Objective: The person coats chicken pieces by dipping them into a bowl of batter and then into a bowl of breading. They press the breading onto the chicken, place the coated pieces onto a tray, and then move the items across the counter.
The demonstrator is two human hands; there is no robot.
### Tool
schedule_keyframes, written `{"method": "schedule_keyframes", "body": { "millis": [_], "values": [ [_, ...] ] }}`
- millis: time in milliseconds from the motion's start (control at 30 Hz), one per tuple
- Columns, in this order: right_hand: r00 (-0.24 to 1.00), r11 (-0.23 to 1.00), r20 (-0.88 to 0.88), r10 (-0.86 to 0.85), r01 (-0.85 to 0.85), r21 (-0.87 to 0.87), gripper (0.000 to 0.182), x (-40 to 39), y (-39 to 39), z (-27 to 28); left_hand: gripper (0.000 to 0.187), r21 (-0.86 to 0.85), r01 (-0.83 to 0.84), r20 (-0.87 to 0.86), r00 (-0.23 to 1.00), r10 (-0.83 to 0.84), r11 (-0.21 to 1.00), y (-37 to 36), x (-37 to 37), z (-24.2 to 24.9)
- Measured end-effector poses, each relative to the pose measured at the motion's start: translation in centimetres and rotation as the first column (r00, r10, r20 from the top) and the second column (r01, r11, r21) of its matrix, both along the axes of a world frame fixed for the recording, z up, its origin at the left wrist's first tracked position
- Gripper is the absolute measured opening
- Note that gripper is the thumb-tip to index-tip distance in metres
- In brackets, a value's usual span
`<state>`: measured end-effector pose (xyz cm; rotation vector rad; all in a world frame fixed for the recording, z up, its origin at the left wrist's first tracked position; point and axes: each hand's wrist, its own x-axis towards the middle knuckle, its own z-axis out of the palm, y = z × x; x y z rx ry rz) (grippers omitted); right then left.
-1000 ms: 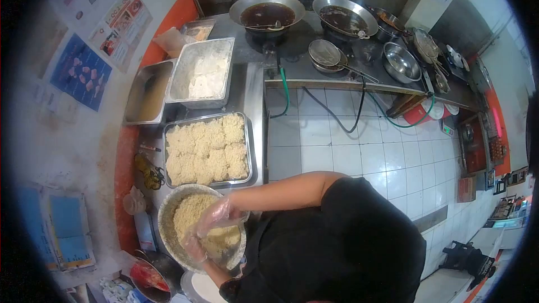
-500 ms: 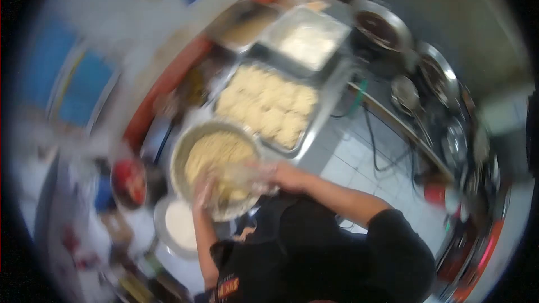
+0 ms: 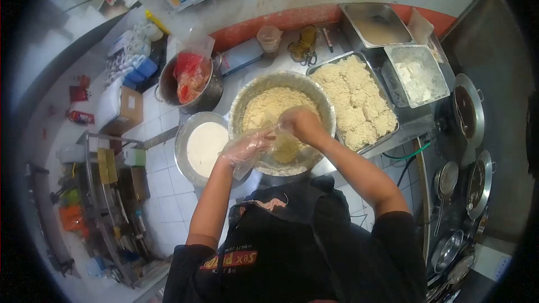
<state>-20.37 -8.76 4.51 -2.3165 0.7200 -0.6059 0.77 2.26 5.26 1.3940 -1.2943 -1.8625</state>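
Observation:
My left hand wears a loose clear plastic glove, its cuff hanging by the wrist. The fingers reach out toward my right hand, over the near half of a large metal bowl. My right hand looks bare and is closed around thin clear plastic, apparently part of a glove, between the two hands. Its fingertips are partly hidden. The bowl holds pale yellow crumbly coating, with a darker patch on the near side. To the right, a tray is filled with crumb-coated pieces.
A bowl of white batter stands left of the large bowl. Behind it is a pot with a red bag. Metal containers sit at the back right. Pans and a strainer line the right-hand counter.
My view has turned and sharpened, so the bowl and tray now appear farther right. Both hands stay over the bowl, close together, with clear plastic between them.

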Motion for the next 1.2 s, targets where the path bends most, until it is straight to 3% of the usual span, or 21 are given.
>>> {"method": "schedule_keyframes", "body": {
  "millis": [33,100,167,200,233,300,367,433,500,567,600,667,900,1033,1100,1133,1200],
  "values": [
    [1.000,1.000,0.001,0.013,-0.013,0.007,0.013,0.1,-0.1,-0.6,0.075,0.018,-0.011,-0.046,0.999,0.012,1.000,0.2,-0.4,1.5],
    [0.991,0.992,0.044,-0.123,0.124,-0.010,0.011,0.3,-0.3,-1.4,0.078,0.041,-0.026,-0.091,0.995,0.030,0.999,0.8,-1.1,2.7],
    [0.984,0.983,0.031,-0.178,0.176,0.054,0.012,0.2,-0.4,-0.2,0.084,-0.102,-0.020,-0.045,0.999,0.016,0.995,1.6,-1.5,2.7],
    [0.985,0.977,0.045,-0.164,0.156,0.145,0.015,0.1,-0.5,0.4,0.096,-0.148,0.003,-0.064,0.998,-0.013,0.989,1.7,-1.3,1.3],
    [0.986,0.963,0.062,-0.154,0.136,0.232,0.018,0.1,-0.7,0.6,0.096,-0.145,0.004,-0.062,0.998,-0.013,0.989,1.8,-1.5,1.0],
    [0.990,0.975,0.105,-0.099,0.076,0.207,0.027,-0.5,-1.6,-0.7,0.103,0.024,-0.240,-0.345,0.909,0.233,0.971,1.7,-2.1,0.5],
    [0.993,0.943,0.077,0.087,-0.107,0.316,0.029,-1.4,-1.7,-0.3,0.108,0.032,-0.264,-0.357,0.898,0.257,0.964,1.4,-2.0,0.3],
    [0.990,0.942,0.113,0.080,-0.112,0.316,0.025,-0.8,-1.1,-0.7,0.112,0.049,-0.279,-0.369,0.887,0.277,0.959,1.3,-1.9,-0.4],
    [0.987,0.944,0.149,0.064,-0.108,0.311,0.022,-0.5,-0.8,-0.7,0.115,0.051,-0.252,-0.317,0.913,0.255,0.966,0.8,-1.9,-1.2],
    [0.996,0.917,-0.021,0.086,-0.071,0.393,0.017,-0.4,-0.7,-0.1,0.116,0.033,-0.231,-0.277,0.933,0.231,0.972,0.5,-2.1,-0.6],
    [0.996,0.917,-0.021,0.082,-0.067,0.394,0.017,-0.2,-0.7,-0.1,0.117,0.014,-0.219,-0.238,0.947,0.216,0.976,0.4,-2.1,-0.3],
    [0.999,0.954,-0.035,0.038,-0.026,0.299,0.014,-0.1,-0.3,-0.4,0.116,0.010,-0.230,-0.223,0.948,0.226,0.973,0.4,-2.4,-0.2],
    [0.994,0.921,0.073,-0.076,0.042,0.388,0.012,-0.2,0.1,-0.6,0.109,-0.063,-0.221,-0.252,0.947,0.199,0.973,0.9,-2.4,0.1],
    [0.982,0.943,0.064,-0.180,0.154,0.294,0.013,-0.4,-0.8,-1.5,0.105,-0.091,-0.196,-0.245,0.955,0.169,0.976,1.4,-2.6,0.8],
    [0.972,0.949,0.054,-0.229,0.210,0.235,0.014,-0.6,-1.5,-2.0,0.102,-0.307,-0.064,0.001,0.998,0.068,0.949,1.5,-2.1,0.0],
    [0.960,0.942,0.054,-0.273,0.255,0.218,0.014,-0.7,-1.6,-1.8,0.102,-0.305,-0.063,0.001,0.998,0.067,0.950,1.7,-2.1,-0.3],
    [0.947,0.933,0.056,-0.315,0.299,0.201,0.015,-0.8,-1.7,-1.5,0.101,-0.355,0.011,0.165,0.985,0.051,0.935,2.3,-2.5,-0.7]
  ]
}}
